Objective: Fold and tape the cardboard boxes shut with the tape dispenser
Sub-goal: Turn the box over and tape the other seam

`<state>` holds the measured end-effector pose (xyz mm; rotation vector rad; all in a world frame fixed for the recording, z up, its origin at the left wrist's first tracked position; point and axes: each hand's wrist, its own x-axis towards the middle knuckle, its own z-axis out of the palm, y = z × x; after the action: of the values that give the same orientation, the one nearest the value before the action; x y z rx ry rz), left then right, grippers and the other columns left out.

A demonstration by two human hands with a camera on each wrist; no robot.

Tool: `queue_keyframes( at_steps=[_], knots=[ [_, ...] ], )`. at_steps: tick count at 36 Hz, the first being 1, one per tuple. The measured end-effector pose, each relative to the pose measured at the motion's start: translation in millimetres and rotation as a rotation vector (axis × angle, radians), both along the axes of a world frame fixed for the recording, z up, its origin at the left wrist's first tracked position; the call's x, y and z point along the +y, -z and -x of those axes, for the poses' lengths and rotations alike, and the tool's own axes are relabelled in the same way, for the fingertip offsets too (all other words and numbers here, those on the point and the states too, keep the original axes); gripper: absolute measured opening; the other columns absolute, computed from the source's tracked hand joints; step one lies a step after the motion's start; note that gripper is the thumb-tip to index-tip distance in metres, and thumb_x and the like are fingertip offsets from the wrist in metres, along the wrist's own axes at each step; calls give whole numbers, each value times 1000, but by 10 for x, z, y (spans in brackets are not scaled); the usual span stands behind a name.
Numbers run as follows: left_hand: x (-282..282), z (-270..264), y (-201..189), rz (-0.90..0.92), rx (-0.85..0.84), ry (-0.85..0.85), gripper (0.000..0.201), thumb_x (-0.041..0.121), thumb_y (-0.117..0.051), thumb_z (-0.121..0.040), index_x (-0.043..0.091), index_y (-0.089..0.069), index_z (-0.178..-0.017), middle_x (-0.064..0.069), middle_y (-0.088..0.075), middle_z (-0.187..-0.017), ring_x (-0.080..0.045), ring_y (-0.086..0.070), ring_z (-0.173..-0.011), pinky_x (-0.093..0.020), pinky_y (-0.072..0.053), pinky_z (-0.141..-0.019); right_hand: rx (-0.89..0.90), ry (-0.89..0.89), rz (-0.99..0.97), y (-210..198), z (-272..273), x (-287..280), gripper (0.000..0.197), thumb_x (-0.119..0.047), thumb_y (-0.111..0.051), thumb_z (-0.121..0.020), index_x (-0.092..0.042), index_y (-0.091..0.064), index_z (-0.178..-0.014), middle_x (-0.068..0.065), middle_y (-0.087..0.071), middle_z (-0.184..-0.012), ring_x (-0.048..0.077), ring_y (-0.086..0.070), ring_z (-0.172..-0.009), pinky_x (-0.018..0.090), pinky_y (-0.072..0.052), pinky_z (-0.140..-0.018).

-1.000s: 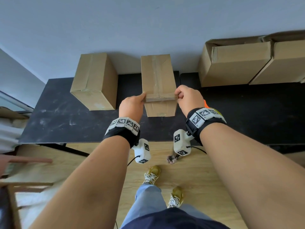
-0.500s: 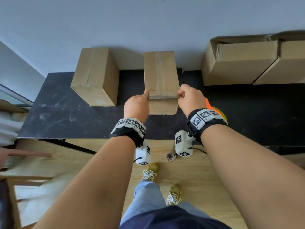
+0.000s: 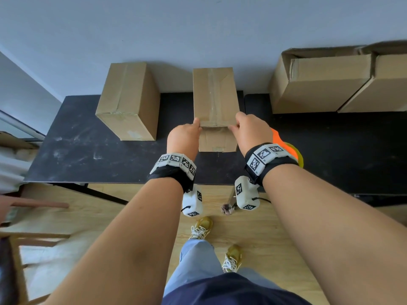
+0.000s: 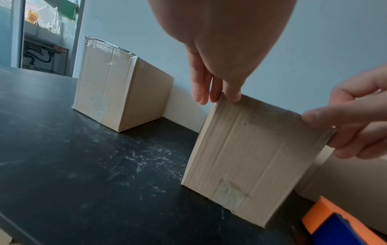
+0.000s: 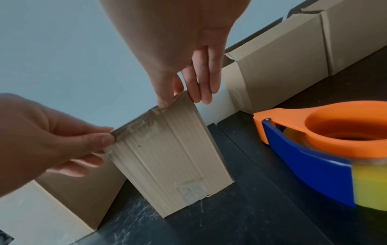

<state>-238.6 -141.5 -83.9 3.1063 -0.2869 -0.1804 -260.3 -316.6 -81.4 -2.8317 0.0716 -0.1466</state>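
A taped cardboard box (image 3: 214, 100) stands upright at the middle of the black table (image 3: 88, 155), with clear tape along its top seam. My left hand (image 3: 193, 128) pinches its near left top corner, thumb on top and fingers (image 4: 201, 92) down the side. My right hand (image 3: 236, 125) pinches the near right top corner the same way, fingers (image 5: 201, 89) along the side. The orange and blue tape dispenser (image 5: 326, 149) lies on the table right of the box, half hidden under my right wrist in the head view (image 3: 286, 146).
A second taped box (image 3: 130, 102) stands to the left against the wall. Two larger boxes (image 3: 319, 84) (image 3: 385, 84) with open tops fill the back right. The table's front edge (image 3: 132, 182) runs just under my wrists.
Both hands keep their hold on the box's near top corners. The box has turned slightly and now stands square to the table edge.
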Motion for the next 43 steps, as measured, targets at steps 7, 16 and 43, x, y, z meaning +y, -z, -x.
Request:
queue_keyframes(
  at_steps=[7, 16, 43],
  knots=[
    [-48, 24, 32, -39, -30, -1, 35, 9, -43, -98, 10, -38, -133, 1, -43, -70, -21, -43, -67, -33, -30, -54, 56, 34, 43, -40, -20, 90, 44, -54, -54, -91, -14, -54, -110, 7, -57, -94, 27, -60, -85, 39, -53, -69],
    [-24, 36, 63, -3, -38, -3, 33, 13, -42, -100, 9, -39, -132, 1, -44, -71, -21, -43, -66, -33, -30, -53, 81, 42, 95, -72, -123, 163, 43, -51, -61, -87, -14, -55, -108, 7, -57, -92, 31, -59, -89, 34, -40, -67],
    [-32, 113, 147, 101, -61, -96, 63, -2, -38, -88, 15, -29, -148, 3, -34, -58, -19, -38, -55, -31, -29, -52, 100, -69, -180, -78, -100, -163, 17, -10, -64, -86, -14, -51, -76, 4, -58, -73, 23, -54, -68, 28, -38, -58]
  ],
)
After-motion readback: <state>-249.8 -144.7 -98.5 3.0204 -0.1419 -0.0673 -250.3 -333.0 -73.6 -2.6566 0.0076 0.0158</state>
